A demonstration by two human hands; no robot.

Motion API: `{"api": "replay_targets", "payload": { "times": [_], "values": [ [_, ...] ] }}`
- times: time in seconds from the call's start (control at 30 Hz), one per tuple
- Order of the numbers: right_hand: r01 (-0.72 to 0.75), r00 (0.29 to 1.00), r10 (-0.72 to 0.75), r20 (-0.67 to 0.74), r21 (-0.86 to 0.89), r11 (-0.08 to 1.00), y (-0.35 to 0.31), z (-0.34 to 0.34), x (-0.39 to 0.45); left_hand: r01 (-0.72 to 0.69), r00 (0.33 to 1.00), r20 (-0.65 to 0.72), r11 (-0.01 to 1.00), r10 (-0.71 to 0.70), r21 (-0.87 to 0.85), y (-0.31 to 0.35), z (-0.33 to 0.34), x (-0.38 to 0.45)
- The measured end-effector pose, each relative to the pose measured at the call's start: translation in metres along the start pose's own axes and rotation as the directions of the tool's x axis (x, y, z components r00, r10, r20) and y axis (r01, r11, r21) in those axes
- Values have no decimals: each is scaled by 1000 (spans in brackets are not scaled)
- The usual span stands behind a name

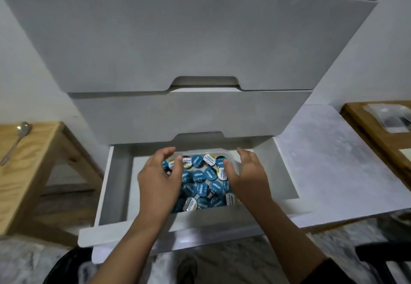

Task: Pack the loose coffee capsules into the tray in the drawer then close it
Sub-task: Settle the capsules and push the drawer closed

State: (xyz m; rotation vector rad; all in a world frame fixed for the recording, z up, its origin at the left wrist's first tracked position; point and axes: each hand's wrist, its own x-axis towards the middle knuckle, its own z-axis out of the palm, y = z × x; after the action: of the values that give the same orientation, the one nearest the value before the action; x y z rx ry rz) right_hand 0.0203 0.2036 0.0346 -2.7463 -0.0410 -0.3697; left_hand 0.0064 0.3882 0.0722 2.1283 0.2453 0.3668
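The bottom white drawer (pixel 115 194) stands pulled out. Inside it a clear plastic tray (pixel 232 161) is filled with several coffee capsules (pixel 201 177), most with blue lids and a few with white and gold lids. My left hand (pixel 160 179) hovers over the tray's left side with fingers spread and curved, holding nothing. Over the right edge of the tray is my right hand (pixel 246 172), also open, with its thumb touching a capsule. Both hands hide part of the pile.
Two shut white drawers (pixel 178 117) stack above the open one. A wooden stool (pixel 33 161) with a metal spoon (pixel 16 141) stands at the left. A marbled surface (pixel 329 161) and a wooden table (pixel 378 128) lie at the right.
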Motion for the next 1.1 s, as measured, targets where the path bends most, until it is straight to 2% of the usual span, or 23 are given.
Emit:
{"api": "replay_targets", "payload": {
  "times": [0.1,0.17,0.23,0.33,0.5,0.67,0.83,0.93,1.1],
  "values": [
    [-29,993,48,-105,180,983,-10,-17,-33,-36,990,-134,999,37,11,1,-22,-42],
    [-38,994,65,-89,282,959,-12,-29,-58,-59,981,-184,998,64,30,-1,-28,-75],
    [-18,998,35,-46,323,946,-10,-36,-88,-59,977,-204,997,70,59,-7,-29,-110],
    [36,995,-3,-98,332,943,5,-34,-128,-17,978,-206,998,30,61,-18,-20,-155],
    [-70,988,121,-92,428,901,21,-22,-185,56,978,-204,997,-43,57,-48,-3,-199],
    [-150,953,251,-171,455,878,28,2,-194,132,961,-251,990,-116,45,-77,9,-194],
    [-237,887,397,-234,508,828,38,36,-170,103,933,-340,994,-113,-47,-105,27,-168],
    [-214,863,422,-279,556,803,42,58,-157,44,914,-397,993,-84,-107,-120,39,-156],
    [-118,842,385,-378,568,815,46,83,-142,-72,878,-478,986,-11,-154,-143,58,-135]
  ]
}}
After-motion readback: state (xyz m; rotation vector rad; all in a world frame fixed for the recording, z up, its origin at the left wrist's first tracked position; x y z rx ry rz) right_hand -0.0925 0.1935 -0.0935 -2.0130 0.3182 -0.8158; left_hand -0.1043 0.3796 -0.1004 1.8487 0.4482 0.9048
